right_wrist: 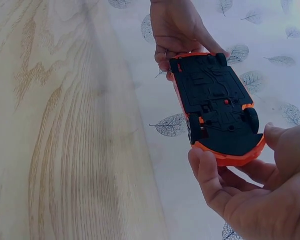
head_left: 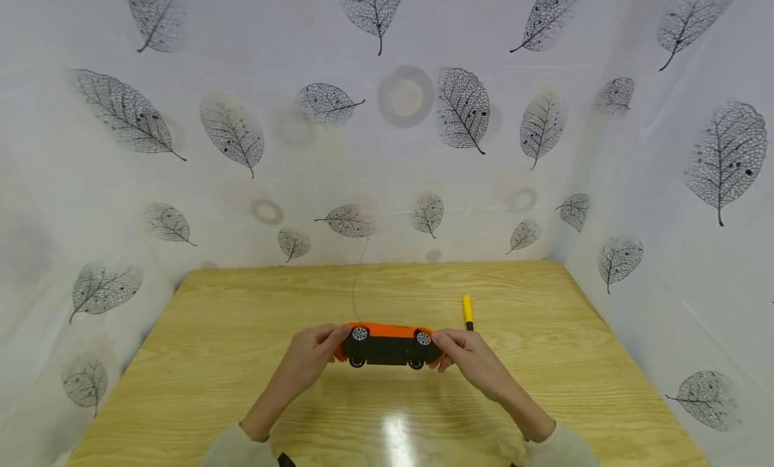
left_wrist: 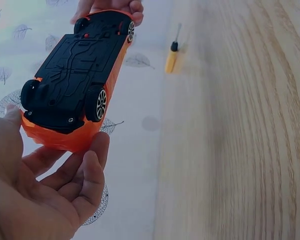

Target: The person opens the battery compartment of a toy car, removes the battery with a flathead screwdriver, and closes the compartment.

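Note:
An orange toy car [head_left: 388, 346] is held up over the table, tipped so that its black underside faces me. At one end the left hand [head_left: 312, 355] grips it, thumb on one side and fingers on the other. My right hand [head_left: 470, 361] grips the opposite end the same way. The left wrist view shows the car's black base [left_wrist: 72, 70] with screws near the end and silver-spoked wheels. Seen from the right wrist, a small red part [right_wrist: 226, 102] stands out on the underside.
A yellow-handled screwdriver [head_left: 468, 311] lies on the wooden table [head_left: 242, 319], beyond the right hand. From near the car a thin wire [head_left: 355, 279] rises towards the back. White sheeting with leaf prints [head_left: 399, 164] encloses the table's back and sides.

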Demonstrator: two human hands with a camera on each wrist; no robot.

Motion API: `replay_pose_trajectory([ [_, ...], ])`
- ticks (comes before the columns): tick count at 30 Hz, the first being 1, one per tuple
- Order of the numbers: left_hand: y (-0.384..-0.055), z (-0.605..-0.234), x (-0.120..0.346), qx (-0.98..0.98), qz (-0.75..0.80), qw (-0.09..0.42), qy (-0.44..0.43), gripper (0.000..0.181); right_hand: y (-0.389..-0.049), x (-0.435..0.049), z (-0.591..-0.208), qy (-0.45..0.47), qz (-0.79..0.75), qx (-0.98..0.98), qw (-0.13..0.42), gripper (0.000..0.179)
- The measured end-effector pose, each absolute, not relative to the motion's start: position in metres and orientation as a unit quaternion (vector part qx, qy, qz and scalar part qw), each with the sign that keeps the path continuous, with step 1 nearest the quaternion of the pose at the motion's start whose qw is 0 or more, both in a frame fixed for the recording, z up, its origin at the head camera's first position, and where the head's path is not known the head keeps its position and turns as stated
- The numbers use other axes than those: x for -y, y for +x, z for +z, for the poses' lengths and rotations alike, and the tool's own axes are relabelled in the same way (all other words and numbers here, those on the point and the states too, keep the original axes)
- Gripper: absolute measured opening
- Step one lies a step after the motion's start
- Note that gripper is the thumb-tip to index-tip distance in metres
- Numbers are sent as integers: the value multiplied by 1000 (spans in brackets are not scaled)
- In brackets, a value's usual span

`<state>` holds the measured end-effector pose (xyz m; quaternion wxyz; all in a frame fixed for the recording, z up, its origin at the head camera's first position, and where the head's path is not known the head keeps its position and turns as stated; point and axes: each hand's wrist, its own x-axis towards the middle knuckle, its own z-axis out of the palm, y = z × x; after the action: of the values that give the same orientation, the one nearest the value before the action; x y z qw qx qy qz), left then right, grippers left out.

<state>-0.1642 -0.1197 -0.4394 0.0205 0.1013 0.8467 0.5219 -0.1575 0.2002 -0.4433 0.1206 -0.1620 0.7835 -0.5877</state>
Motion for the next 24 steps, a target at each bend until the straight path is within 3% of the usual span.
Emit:
replay_pose_trajectory([
  [11,-162,-439,116,-818,570,35,77,51,-157,-202,-444,-190,-585,-779,120,44],
  [24,-162,-442,116,-830,550,2,92,39,-158,-201,-445,-196,-559,-802,77,43],
])
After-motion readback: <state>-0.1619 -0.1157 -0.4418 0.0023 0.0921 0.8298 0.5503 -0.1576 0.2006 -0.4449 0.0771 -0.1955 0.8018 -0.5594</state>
